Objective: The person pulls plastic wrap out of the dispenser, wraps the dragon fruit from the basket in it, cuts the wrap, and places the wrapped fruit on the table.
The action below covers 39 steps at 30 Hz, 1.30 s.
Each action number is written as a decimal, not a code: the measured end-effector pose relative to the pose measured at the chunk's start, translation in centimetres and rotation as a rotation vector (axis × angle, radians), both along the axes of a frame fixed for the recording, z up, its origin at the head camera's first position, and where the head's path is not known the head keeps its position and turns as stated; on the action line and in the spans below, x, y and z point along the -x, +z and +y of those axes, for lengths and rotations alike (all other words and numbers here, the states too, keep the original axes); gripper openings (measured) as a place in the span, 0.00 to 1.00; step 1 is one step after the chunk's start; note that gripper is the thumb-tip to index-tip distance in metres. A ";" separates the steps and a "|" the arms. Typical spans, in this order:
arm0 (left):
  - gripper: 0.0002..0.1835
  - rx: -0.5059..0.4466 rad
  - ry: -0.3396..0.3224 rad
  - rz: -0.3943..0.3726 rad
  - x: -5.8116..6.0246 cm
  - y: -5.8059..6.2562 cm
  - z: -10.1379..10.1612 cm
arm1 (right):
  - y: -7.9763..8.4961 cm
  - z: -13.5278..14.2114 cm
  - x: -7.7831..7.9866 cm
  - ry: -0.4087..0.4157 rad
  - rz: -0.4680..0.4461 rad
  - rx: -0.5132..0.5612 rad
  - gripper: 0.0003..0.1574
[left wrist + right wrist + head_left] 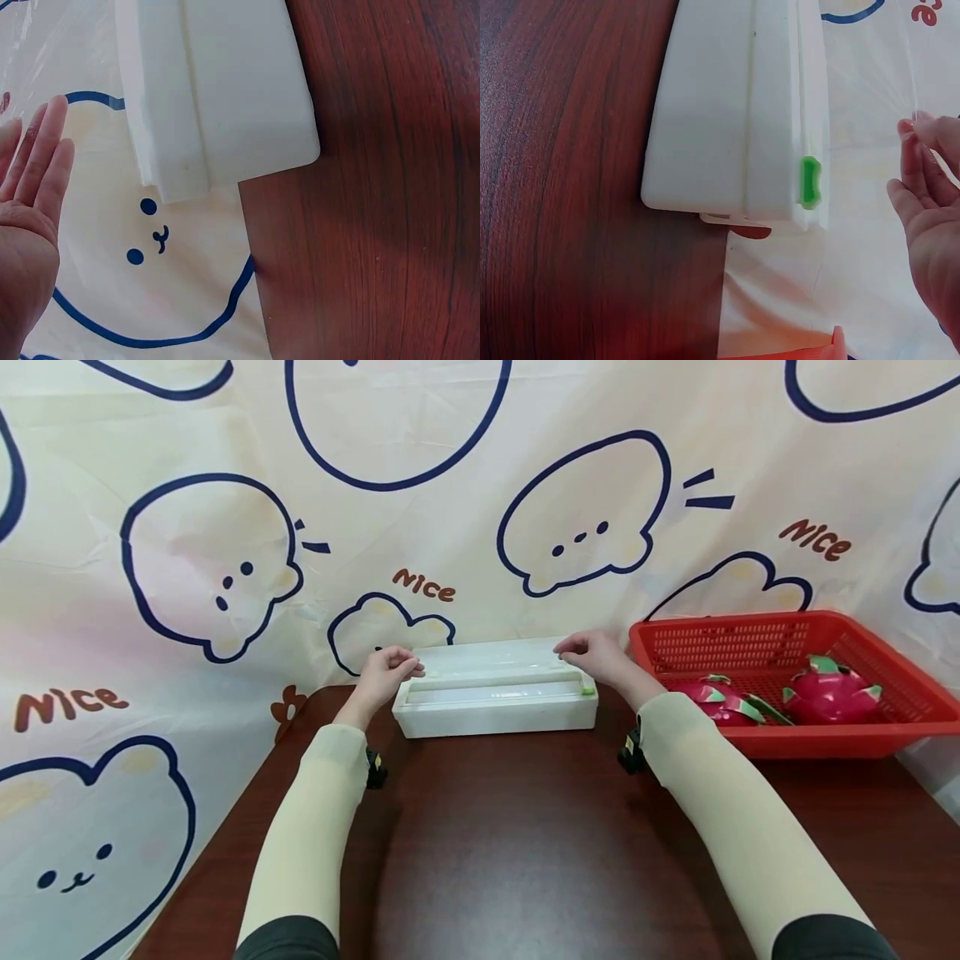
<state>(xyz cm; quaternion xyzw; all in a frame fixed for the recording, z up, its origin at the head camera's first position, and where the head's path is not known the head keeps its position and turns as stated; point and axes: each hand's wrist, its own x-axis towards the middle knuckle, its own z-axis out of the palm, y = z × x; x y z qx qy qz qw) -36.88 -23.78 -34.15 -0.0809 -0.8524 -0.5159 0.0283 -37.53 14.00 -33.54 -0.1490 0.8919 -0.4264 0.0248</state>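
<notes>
A long white cling film dispenser [498, 718] stands at the back of the table, with a green slide cutter [810, 183] near its right end. Clear cling film [491, 653] stretches above it between both hands. My left hand [386, 677] pinches the film's left side between thumb and fingers, just above the dispenser's left end. At the other end, my right hand [600, 658] pinches the film between thumb and forefinger; in the right wrist view, creases run from those fingertips. The film's exact edges are hard to make out.
A red plastic basket [750, 743] stands right of the dispenser, close to my right forearm. Inside lie pink dragon fruits [832, 693] with green tips. Behind the dark brown table [517, 852] hangs a pale cloth [465, 535] with blue bear drawings.
</notes>
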 end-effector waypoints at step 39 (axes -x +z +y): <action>0.18 0.022 0.056 0.196 -1.5 3.2 -0.4 | 4.4 -0.3 -1.5 -0.094 0.101 0.071 0.14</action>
